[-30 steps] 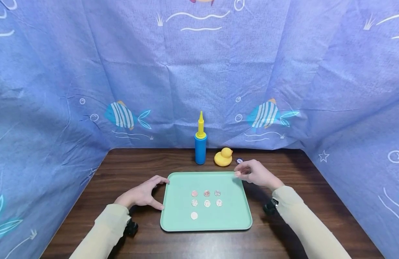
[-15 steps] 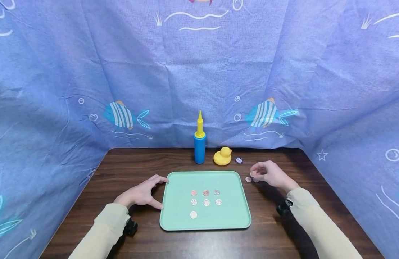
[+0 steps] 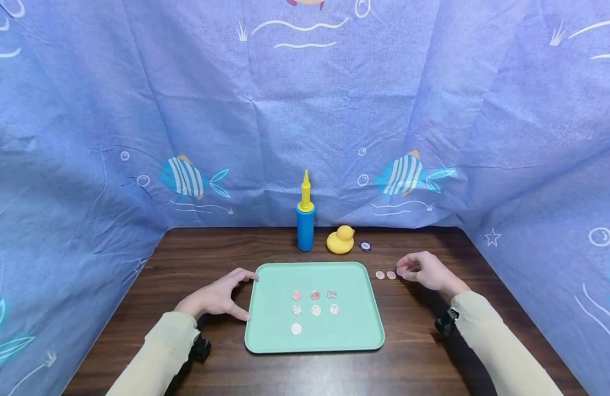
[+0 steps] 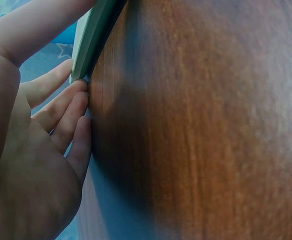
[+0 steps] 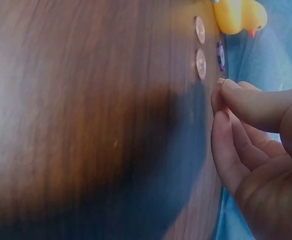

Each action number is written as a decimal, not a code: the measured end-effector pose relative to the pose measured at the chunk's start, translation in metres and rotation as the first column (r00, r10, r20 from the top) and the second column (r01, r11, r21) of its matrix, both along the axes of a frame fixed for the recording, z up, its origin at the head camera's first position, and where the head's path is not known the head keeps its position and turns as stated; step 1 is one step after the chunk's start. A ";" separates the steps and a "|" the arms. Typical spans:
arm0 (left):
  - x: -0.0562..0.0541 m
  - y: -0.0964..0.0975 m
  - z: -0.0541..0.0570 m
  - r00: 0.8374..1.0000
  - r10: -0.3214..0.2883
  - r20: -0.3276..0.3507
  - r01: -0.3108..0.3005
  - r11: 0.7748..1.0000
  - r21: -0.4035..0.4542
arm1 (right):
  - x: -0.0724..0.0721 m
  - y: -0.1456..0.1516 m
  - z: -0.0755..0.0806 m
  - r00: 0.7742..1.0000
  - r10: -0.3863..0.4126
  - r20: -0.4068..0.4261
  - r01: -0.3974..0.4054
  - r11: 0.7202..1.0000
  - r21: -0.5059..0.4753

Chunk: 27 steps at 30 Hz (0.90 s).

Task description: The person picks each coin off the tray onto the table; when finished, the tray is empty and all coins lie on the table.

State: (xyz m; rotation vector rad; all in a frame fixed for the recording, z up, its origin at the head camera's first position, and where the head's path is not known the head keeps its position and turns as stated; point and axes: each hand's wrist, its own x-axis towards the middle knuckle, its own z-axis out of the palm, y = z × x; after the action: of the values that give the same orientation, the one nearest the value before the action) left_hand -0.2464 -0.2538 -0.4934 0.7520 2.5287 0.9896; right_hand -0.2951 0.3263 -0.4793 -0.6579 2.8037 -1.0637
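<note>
My right hand (image 3: 426,270) pinches a copper-coloured coin (image 3: 400,271) between thumb and fingers, just above the table. Only a sliver of that coin shows in the right wrist view. Two more copper coins lie side by side to its left, the nearer one (image 3: 391,275) beside my fingertips and the other (image 3: 380,275) close to the tray. My left hand (image 3: 218,294) rests with spread fingers at the left edge of the mint-green tray (image 3: 265,341); in the left wrist view its fingertips (image 4: 81,85) meet the tray's side. Copper and silver coins (image 3: 316,310) lie in rows on the tray.
Behind the tray stands a blue and yellow hand pump (image 3: 306,225). A yellow rubber duck (image 3: 340,240) and a dark-rimmed poker chip (image 3: 366,246) sit to its right. A blue fish-print curtain (image 3: 305,121) encloses the back and sides of the wooden table (image 3: 210,253).
My right hand has moved right from the tray's back right corner, carrying a coin. Two coins on the table beside the tray have come into view. The left hand stays at the tray.
</note>
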 end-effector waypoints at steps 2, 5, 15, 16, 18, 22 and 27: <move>0.000 0.000 0.000 1.000 0.001 0.003 -0.001 1.000 0.004 | 0.000 0.003 -0.002 1.000 0.004 0.012 -0.004 1.000 0.005; -0.001 -0.001 0.001 1.000 0.001 0.001 -0.001 1.000 0.007 | 0.000 0.006 -0.007 1.000 -0.002 0.030 0.002 1.000 0.007; 0.000 -0.001 0.000 1.000 0.004 0.015 -0.004 1.000 0.010 | 0.001 0.007 -0.019 0.999 -0.044 -0.014 0.044 0.998 0.053; 0.000 -0.001 0.000 1.000 0.005 0.014 -0.005 1.000 0.009 | 0.001 0.006 -0.018 0.999 -0.042 -0.022 0.044 0.997 0.062; 0.000 -0.001 0.000 1.000 0.006 0.013 -0.006 1.000 0.008 | 0.001 0.005 -0.017 0.999 -0.039 -0.032 0.042 0.996 0.082; 0.000 -0.001 0.000 1.000 0.006 0.009 -0.006 1.000 0.010 | 0.000 0.002 -0.015 0.999 -0.041 -0.034 0.045 0.993 0.106; 0.000 -0.001 0.000 1.000 0.005 0.006 -0.005 1.000 0.008 | 0.000 0.002 -0.014 0.998 -0.055 -0.026 0.058 0.990 0.125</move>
State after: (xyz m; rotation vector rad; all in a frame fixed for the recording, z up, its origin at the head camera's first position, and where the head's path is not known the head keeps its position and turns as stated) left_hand -0.2464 -0.2543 -0.4934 0.7443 2.5244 1.0031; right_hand -0.2950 0.3283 -0.4935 -0.5838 2.8955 -0.8840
